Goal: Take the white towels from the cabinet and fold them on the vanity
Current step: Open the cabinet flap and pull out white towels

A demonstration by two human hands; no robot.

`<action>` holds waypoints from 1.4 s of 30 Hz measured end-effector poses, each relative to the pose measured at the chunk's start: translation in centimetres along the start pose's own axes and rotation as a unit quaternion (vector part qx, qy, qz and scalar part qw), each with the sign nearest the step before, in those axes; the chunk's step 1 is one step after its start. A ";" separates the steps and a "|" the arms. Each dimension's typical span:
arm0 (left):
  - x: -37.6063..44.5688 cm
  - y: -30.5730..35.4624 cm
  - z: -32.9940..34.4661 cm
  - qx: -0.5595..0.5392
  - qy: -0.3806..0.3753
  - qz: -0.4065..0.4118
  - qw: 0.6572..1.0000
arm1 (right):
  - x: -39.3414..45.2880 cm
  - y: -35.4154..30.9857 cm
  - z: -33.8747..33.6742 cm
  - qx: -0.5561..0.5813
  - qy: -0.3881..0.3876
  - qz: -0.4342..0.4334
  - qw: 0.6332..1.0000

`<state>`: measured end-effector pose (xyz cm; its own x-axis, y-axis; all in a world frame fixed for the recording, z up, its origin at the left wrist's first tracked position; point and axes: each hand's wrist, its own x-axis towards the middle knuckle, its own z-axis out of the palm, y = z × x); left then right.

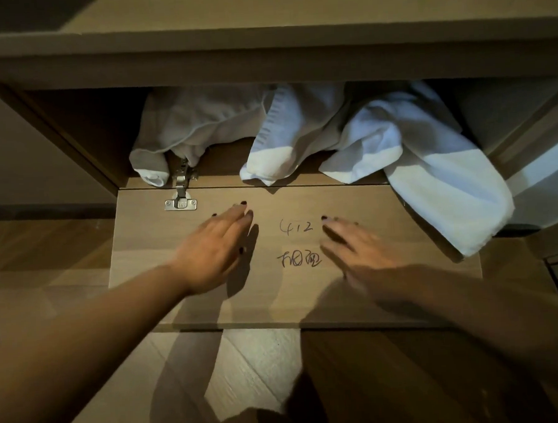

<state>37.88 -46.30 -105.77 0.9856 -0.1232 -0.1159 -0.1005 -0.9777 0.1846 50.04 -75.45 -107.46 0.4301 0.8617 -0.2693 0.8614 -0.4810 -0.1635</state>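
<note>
Crumpled white towels fill the open cabinet under the vanity top. One towel spills out on the right over the lowered cabinet door. My left hand and my right hand both reach forward above the door panel with fingers straight, holding nothing. They are apart from the towels, with handwritten marks on the panel between them.
A metal hinge joins the door to the cabinet floor at the left. Wooden flooring lies below the door's front edge. A pale panel stands at the right of the cabinet.
</note>
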 end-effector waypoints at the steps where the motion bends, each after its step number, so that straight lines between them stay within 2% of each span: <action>1: 1.0 -0.3 -0.8 0.020 -0.007 0.016 1.000 | 0.1 1.1 -1.4 -0.024 0.006 0.011 1.000; 4: 4.4 -0.2 -2.6 0.083 -0.020 0.073 0.994 | 0.3 4.1 -5.0 -0.104 0.044 0.040 0.993; 8: 8.5 1.9 -3.7 0.142 -0.035 0.105 0.984 | 2.1 6.5 -8.0 -0.205 0.017 0.112 0.972; 11: 10.1 4.5 -3.4 0.105 -0.023 0.071 0.992 | 4.0 7.1 -8.8 -0.261 -0.046 0.132 0.955; 14: 9.8 6.6 -2.1 0.037 -0.021 -0.004 0.999 | 3.8 6.7 -6.9 -0.305 -0.106 0.135 0.937; 16: 9.1 7.1 -1.1 0.021 -0.048 -0.052 0.997 | 3.2 6.8 -5.5 -0.290 -0.080 0.139 0.943; 18: 8.7 6.8 -0.8 0.023 -0.071 -0.065 0.995 | 2.9 7.3 -5.7 -0.273 -0.026 0.129 0.953; 20: 8.5 6.2 -1.1 0.012 -0.062 -0.073 0.995 | 3.1 8.0 -6.7 -0.256 0.021 0.131 0.957; 23: 8.2 5.5 -1.4 0.023 -0.045 -0.081 0.995 | 3.2 8.6 -7.4 -0.220 0.015 0.147 0.964; 27: 8.3 4.8 -1.4 0.104 -0.043 -0.086 0.990 | 2.9 8.9 -7.7 -0.254 0.039 0.165 0.952; 31: 9.1 4.0 -2.2 0.115 -0.047 -0.126 0.984 | 2.8 9.0 -8.5 -0.178 0.045 0.231 0.955; 35: 9.2 4.3 -1.8 0.157 -0.047 -0.124 0.979 | 2.8 8.6 -9.5 -0.066 0.105 0.240 0.963; 39: 8.9 5.1 -1.1 0.177 -0.049 -0.112 0.976 | 3.0 10.0 -10.7 0.055 0.036 0.292 0.954; 40: 8.8 5.1 -1.1 0.170 -0.047 -0.105 0.979 | 3.0 10.1 -10.6 0.101 0.048 0.299 0.948; 42: 8.5 5.1 -1.0 0.136 -0.044 -0.088 0.986 | 3.0 9.6 -9.8 0.186 0.142 0.297 0.926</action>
<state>45.92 -52.13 -104.86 0.9766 0.0508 -0.2090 0.0274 -0.9932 -0.1133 62.28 -75.85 -100.51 0.8975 0.4091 -0.1644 0.3194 -0.8603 -0.3973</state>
